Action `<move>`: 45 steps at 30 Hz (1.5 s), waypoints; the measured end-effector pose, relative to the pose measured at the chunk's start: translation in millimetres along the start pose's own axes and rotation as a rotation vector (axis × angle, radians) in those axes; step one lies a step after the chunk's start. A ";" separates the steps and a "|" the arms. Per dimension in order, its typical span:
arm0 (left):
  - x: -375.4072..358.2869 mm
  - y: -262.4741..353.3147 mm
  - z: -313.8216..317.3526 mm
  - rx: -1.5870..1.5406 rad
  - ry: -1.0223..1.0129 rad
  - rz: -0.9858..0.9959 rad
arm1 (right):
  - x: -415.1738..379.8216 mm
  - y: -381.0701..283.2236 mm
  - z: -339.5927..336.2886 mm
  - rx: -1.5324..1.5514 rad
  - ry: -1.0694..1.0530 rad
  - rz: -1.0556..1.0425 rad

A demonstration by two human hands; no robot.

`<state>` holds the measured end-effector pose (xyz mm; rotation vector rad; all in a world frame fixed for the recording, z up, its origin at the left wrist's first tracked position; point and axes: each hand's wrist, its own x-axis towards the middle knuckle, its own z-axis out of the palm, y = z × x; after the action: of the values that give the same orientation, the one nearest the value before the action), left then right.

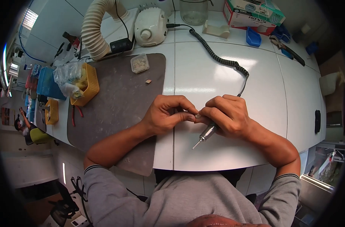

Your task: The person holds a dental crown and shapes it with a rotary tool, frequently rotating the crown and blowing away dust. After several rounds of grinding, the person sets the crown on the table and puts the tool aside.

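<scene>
1. Two hands meet over the white worktop (225,68): the left hand (163,115) pinches a small piece (197,115) at its fingertips; the right hand (227,115) is closed around one rotary handpiece (206,134).
2. Two yellow baskets: the nearer yellow basket (90,87) holds plastic bags.
3. One clear tub (140,63) holds pale bits.
4. One empty-looking glass jar (194,12).

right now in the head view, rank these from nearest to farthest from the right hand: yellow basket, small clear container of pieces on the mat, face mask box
1. small clear container, up and to the left of the right hand, on the grey mat.
2. face mask box, at the far edge of the table, up and to the right.
3. yellow basket, far left, at the mat's left edge.
</scene>
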<state>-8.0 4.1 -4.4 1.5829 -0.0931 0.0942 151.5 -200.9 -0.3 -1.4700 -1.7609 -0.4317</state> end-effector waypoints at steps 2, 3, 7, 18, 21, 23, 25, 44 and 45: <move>1.2 -0.4 0.3 -0.029 -0.007 0.009 | 2.1 -2.9 -4.3 -0.026 -0.010 0.007; 0.9 0.0 -0.3 -0.038 -0.010 0.010 | 2.8 -3.8 -4.7 -0.028 -0.004 0.005; 2.8 -1.9 -1.9 0.017 -0.052 0.097 | 3.7 -3.3 -3.0 -0.037 0.024 -0.010; 0.0 -7.2 -1.7 -0.157 -0.007 -0.034 | 1.8 0.4 -5.3 -0.069 -0.067 0.050; -0.8 -2.2 0.3 -0.148 0.092 -0.041 | -0.3 5.2 -12.0 -0.146 -0.159 0.101; -0.2 1.4 -1.1 -0.030 0.155 -0.059 | 0.9 6.7 -22.4 -0.219 -0.245 0.182; -0.5 -0.6 -3.3 0.063 0.202 -0.026 | 1.2 8.7 -28.3 -0.260 -0.297 0.302; 2.4 12.0 4.4 0.299 0.298 -0.182 | 8.6 5.5 -26.5 -0.225 -0.444 0.468; 2.1 12.5 5.1 0.306 0.300 -0.193 | 8.7 5.1 -26.5 -0.219 -0.452 0.476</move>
<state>-7.3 -1.3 8.2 1.8562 0.3220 0.2009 165.4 -212.0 21.8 -2.2064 -1.6450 -0.0408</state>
